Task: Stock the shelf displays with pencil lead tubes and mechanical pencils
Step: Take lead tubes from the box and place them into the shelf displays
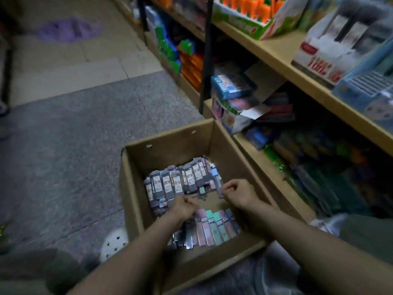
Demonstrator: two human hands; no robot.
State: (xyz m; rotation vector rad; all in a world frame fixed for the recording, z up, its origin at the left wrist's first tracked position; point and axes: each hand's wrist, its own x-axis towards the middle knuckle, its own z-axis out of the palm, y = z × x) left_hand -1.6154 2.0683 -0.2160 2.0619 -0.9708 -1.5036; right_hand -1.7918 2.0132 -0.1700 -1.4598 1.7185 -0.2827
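Cardboard box (170,145) holds pastel and grey lead tubes (214,224)

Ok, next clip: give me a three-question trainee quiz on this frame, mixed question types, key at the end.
1. True or false: both hands are inside the cardboard box.
2. Multiple choice: the row of pastel lead tubes lies (A) on the top shelf, (B) along the near side of the box, under the forearms, (C) on the floor outside the box.
3. Short answer: which side of the box do the wooden shelves stand on, from the person's view?

Key:
1. True. The left hand and the right hand are both down in it, fingers curled; whether either holds anything is too blurred to tell.
2. B. The dark lead tubes lie along the far side.
3. The right.
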